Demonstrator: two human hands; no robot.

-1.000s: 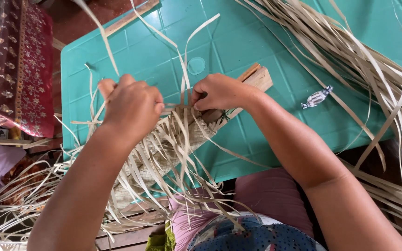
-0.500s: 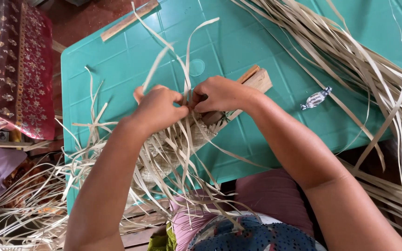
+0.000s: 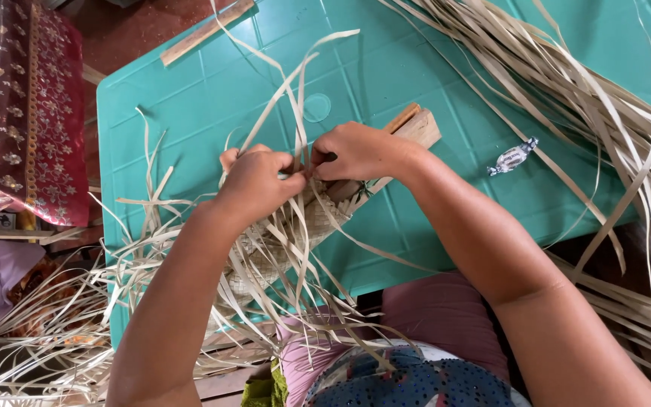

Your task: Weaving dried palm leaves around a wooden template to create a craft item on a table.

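Where strips sprawl, teal plastic table (image 3: pixel 190 113)

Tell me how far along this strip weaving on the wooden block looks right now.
Done: a tight woven band already wraps the wooden block from below the hands toward the person's lap. In hand: the left hand and right hand pinch strips together at the weave's upper edge. Left: the block's far end is bare, many loose strips stick out unwoven, and a large bundle of strips lies on the green table.
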